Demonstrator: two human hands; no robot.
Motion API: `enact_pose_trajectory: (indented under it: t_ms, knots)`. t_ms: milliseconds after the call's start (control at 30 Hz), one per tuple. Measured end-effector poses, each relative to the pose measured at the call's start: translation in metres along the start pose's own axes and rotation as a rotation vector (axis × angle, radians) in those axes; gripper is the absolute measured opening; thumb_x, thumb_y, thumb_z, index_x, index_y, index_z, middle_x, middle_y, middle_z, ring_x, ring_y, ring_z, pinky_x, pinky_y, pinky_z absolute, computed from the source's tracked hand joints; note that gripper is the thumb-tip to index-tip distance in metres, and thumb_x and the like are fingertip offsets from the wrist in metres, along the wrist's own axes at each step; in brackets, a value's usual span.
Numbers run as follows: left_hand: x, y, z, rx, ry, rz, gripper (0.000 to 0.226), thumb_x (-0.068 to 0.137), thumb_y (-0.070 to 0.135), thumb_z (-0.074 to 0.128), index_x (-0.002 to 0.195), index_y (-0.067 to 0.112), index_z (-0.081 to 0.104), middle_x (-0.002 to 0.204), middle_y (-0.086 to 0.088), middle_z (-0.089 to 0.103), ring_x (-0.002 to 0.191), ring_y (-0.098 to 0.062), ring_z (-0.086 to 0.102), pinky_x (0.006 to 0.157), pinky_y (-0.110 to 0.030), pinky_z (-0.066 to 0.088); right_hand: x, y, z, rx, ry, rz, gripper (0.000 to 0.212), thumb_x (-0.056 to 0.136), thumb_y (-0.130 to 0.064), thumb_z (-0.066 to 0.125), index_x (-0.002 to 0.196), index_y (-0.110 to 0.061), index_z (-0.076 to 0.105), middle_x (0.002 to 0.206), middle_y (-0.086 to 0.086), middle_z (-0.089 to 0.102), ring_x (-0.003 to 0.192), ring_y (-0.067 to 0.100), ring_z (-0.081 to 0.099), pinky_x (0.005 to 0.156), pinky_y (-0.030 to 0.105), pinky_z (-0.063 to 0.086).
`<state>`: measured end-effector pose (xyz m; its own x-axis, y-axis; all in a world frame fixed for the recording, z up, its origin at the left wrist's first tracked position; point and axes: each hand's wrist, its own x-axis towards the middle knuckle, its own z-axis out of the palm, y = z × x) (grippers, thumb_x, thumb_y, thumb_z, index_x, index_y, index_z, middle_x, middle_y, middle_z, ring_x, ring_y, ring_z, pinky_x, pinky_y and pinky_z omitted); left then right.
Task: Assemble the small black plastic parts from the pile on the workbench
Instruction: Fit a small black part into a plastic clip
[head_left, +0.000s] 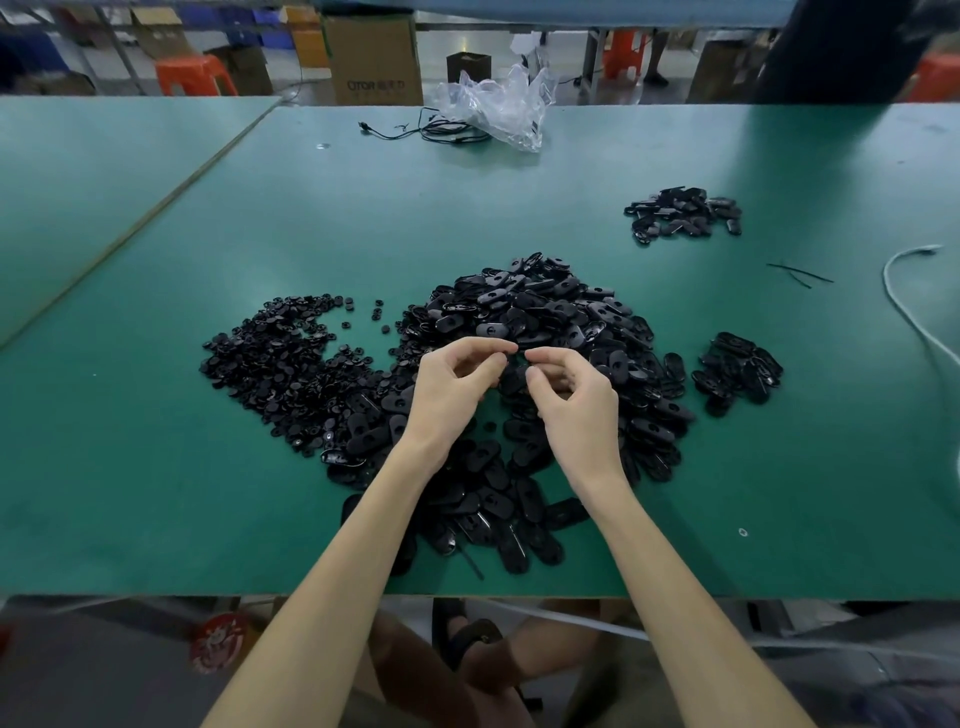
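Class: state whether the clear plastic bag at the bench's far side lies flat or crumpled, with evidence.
Crumpled: the clear plastic bag rises in bunched, creased folds rather than lying flat.

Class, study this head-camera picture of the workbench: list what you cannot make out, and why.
1. Head view: whether the left hand and right hand pinch a part; curled fingers and the dark main pile behind hide it.
2. Head view: shapes of single pieces in the left pile; too small.
3. Head view: where the white cable leads; right edge cuts it off.
4. Head view: what the plastic bag holds; crumpled folds hide it.
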<state>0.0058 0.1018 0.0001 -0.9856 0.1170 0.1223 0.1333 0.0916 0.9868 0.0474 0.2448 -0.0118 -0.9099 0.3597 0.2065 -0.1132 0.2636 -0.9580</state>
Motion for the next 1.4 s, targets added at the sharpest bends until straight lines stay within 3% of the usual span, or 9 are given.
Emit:
enact_pose_trajectory:
  t_ms: [100, 333, 667, 867, 1133, 1300, 1400]
  knots:
    - [-0.0004, -0.0001, -0.0008, -0.02, -0.008, 0.016, 0.014, 0.095, 0.014, 0.072, 0.102, 0.022, 0.081, 0.093, 0.003, 0.078, 0.079, -0.004, 0.067, 0.069, -0.013, 0.049, -0.0001, 0.0006, -0.0001, 0.002, -0.003, 0.014, 0.017, 0.099, -0.012, 0.067, 0.109, -0.022, 0.077, 0.091, -0.008, 0.076, 0.087, 0.007, 0.072, 0.079, 0.03, 0.06]
    - [-0.0024, -0.001, -0.0014, -0.101, -0.021, 0.019, 0.012, 0.093, 0.013, 0.075, 0.104, 0.014, 0.078, 0.093, 0.0, 0.08, 0.084, -0.008, 0.075, 0.072, -0.012, 0.051, -0.0009, 0.0004, -0.001, 0.13, 0.062, 0.046, 0.013, 0.099, -0.01, 0.067, 0.103, -0.019, 0.076, 0.087, -0.007, 0.079, 0.079, 0.012, 0.077, 0.06, 0.021, 0.055]
    - [-0.0041, -0.0015, -0.0023, -0.151, -0.019, 0.025, 0.012, 0.096, 0.01, 0.072, 0.107, 0.008, 0.077, 0.095, -0.005, 0.08, 0.083, -0.013, 0.075, 0.076, -0.018, 0.054, -0.0015, 0.0009, -0.0004, 0.19, 0.116, 0.049, 0.008, 0.099, -0.012, 0.069, 0.102, -0.017, 0.074, 0.086, -0.006, 0.079, 0.078, 0.011, 0.077, 0.062, 0.022, 0.057]
    - [-0.0029, -0.0038, -0.0032, -0.06, 0.009, 0.057, 0.009, 0.094, 0.018, 0.076, 0.102, 0.018, 0.079, 0.094, 0.0, 0.079, 0.079, -0.014, 0.071, 0.077, -0.022, 0.056, -0.0016, 0.0009, -0.0005, 0.229, 0.115, 0.054, 0.006, 0.099, -0.009, 0.069, 0.103, -0.013, 0.071, 0.09, -0.008, 0.079, 0.085, 0.014, 0.079, 0.066, 0.024, 0.06]
    - [-0.0018, -0.0031, -0.0012, -0.042, -0.011, 0.052, 0.01, 0.093, 0.017, 0.077, 0.102, 0.016, 0.079, 0.092, -0.001, 0.078, 0.072, -0.011, 0.068, 0.075, -0.02, 0.055, -0.0005, 0.0011, -0.002, 0.234, 0.089, 0.054, 0.008, 0.099, -0.009, 0.068, 0.105, -0.014, 0.069, 0.094, -0.009, 0.079, 0.085, 0.016, 0.08, 0.075, 0.033, 0.065]
    - [-0.0017, -0.003, 0.0014, -0.022, -0.018, 0.06, 0.008, 0.091, 0.014, 0.078, 0.099, 0.012, 0.077, 0.091, -0.003, 0.078, 0.08, -0.018, 0.072, 0.079, -0.026, 0.058, -0.0007, -0.0008, -0.0031, 0.227, 0.061, 0.044, 0.008, 0.099, -0.007, 0.069, 0.103, -0.013, 0.07, 0.093, -0.007, 0.078, 0.084, 0.018, 0.08, 0.074, 0.033, 0.065]
    - [-0.001, -0.004, 0.0024, 0.004, -0.011, 0.077, 0.007, 0.091, 0.014, 0.078, 0.097, 0.012, 0.077, 0.092, -0.001, 0.078, 0.086, -0.021, 0.073, 0.082, -0.03, 0.06, -0.001, -0.0023, -0.0028, 0.239, 0.047, 0.033, 0.009, 0.097, -0.004, 0.07, 0.102, -0.011, 0.072, 0.092, -0.002, 0.077, 0.087, 0.017, 0.079, 0.068, 0.027, 0.062]
